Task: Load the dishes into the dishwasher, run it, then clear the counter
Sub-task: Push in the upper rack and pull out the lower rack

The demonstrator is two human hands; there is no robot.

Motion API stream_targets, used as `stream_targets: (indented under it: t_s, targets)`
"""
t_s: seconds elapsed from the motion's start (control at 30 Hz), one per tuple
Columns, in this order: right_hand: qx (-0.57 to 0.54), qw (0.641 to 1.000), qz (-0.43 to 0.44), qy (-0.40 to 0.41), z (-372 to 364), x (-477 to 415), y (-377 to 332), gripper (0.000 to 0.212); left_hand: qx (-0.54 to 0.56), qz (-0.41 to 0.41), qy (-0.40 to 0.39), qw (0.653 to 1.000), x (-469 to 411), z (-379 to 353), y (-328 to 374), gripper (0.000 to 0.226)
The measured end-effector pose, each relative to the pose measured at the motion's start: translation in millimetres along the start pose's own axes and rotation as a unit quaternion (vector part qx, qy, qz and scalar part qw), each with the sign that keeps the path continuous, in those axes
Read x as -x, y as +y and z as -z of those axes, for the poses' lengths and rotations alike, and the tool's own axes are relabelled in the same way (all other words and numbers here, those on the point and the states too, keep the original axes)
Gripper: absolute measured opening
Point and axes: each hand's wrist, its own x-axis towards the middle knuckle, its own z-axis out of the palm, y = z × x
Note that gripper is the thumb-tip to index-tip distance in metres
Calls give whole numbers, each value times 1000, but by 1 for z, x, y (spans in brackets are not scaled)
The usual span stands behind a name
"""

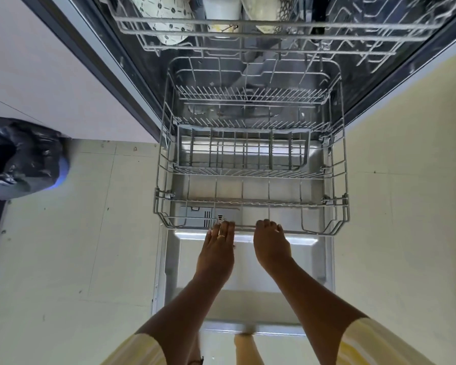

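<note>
The dishwasher stands open with its door (248, 285) folded down flat below me. Its grey wire lower rack (250, 164) is partly out over the door and holds no dishes. My left hand (219, 246) and my right hand (270, 243) both grip the rack's front rail (311, 231), fingers curled over the wire, side by side near the middle. Above, the upper rack (274, 25) holds a patterned plate (166, 19), a white cup (221, 11) and another pale dish (266, 14).
A bin lined with a black bag (19, 156) stands on the pale tiled floor (77, 246) at the left. White cabinet fronts (37, 61) flank the dishwasher on both sides. My feet show at the bottom edge.
</note>
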Motion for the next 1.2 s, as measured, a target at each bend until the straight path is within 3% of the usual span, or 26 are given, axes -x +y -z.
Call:
stream_targets:
  t_s: [0.33,0.6,0.7,0.87,0.97,1.2]
  targets:
    - [-2,1000,-11,-8,-4,5,-2,47,22,-4,7,1000,5,-3,-2,57]
    - [7,999,48,24,-10,40,-52,53,78,39,46,995,44,25,-31,46]
    - [8,997,69,45,-11,56,-97,53,104,77,68,989,69,48,-63,42]
    - [17,993,95,68,2,93,-203,52,77,72,123,987,129,96,-138,41]
    - [19,990,114,80,29,123,-273,51,69,73,166,981,175,143,-188,44]
    - [37,980,158,117,114,189,-419,52,-9,112,172,979,277,265,-287,62]
